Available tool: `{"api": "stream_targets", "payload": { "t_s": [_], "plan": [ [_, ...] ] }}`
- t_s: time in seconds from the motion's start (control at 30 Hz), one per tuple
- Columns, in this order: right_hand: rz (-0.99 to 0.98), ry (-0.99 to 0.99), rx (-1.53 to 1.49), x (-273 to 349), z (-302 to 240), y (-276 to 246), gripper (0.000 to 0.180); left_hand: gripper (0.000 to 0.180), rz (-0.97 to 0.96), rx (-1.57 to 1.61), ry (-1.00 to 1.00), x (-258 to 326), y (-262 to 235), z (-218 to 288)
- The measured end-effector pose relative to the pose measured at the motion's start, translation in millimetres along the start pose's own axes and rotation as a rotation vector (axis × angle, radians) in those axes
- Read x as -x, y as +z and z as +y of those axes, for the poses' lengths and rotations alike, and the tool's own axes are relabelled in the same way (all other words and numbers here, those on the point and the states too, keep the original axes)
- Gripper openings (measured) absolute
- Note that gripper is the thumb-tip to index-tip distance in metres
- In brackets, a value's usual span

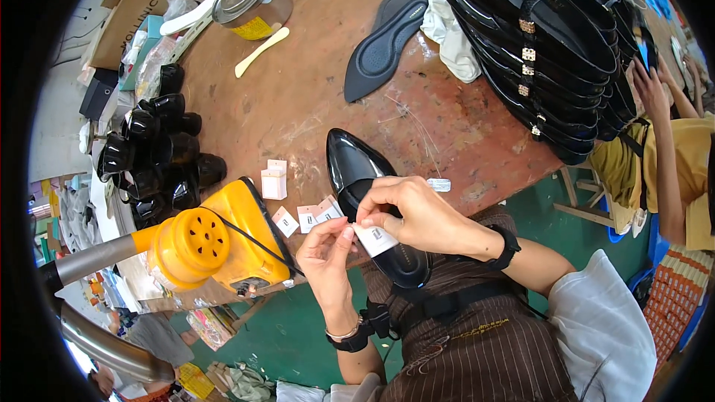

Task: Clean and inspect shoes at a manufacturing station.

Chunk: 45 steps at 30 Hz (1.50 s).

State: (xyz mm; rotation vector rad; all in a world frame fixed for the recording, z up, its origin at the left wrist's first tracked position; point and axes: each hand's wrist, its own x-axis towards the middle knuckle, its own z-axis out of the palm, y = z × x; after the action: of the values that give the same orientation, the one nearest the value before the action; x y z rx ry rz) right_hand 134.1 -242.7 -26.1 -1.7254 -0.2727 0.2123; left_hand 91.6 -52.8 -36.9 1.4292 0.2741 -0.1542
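Observation:
A black patent pointed-toe shoe (351,158) lies at the table's near edge, its toe pointing away from me. Above its opening, a small white printed label (377,240) is pinched between the thumb and fingers of my right hand (417,208). My left hand (326,247) is closed too, its thumb and forefinger meeting at the label's left corner. Beside that hand lie several loose white-and-pink labels (307,219), with a small stack of labels (274,181) just beyond. Part of the shoe is hidden under my right hand.
Tall stacks of black shoes (555,52) fill the far right, beside another person's arms (657,97). Dark insoles (383,48), a cream spatula (261,52) and a metal can (255,4) lie farther back. Black heels (167,141) and a yellow machine (238,231) stand left.

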Motion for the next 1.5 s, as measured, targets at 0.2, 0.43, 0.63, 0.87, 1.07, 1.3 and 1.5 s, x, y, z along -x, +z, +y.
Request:
{"api": "stream_targets", "payload": {
  "t_s": [0.2, 0.43, 0.63, 0.87, 1.07, 1.3, 1.5],
  "plan": [
    [0.055, -0.048, 0.055, 6, 6, 16, 0.007, 0.026, 0.037, -0.041, 0.012, 0, 8, 3],
    [0.088, -0.044, 0.036, 8, 7, 19, 0.007, 0.027, 0.056, -0.016, 0.010, 3, 10, 2],
    [0.083, -0.043, 0.105, 9, 3, 25, 0.007, 0.029, 0.063, 0.097, 0.042, 3, 12, -8],
    [0.394, -0.104, 0.253, 11, 3, -16, 0.009, 0.028, 0.326, -0.338, 0.168, 10, 30, 8],
    [0.462, 0.181, 0.845, 26, 54, -84, 0.011, 0.031, -0.032, -0.862, 0.015, 23, 12, -1],
    [0.385, 0.093, 0.844, 41, 73, -96, 0.009, 0.030, 0.216, -0.456, 0.347, -40, -31, 79],
    [0.419, 0.188, 0.298, 38, 72, -90, 0.013, 0.026, 0.774, -0.382, 0.591, -116, -152, 231]
  ]
}}
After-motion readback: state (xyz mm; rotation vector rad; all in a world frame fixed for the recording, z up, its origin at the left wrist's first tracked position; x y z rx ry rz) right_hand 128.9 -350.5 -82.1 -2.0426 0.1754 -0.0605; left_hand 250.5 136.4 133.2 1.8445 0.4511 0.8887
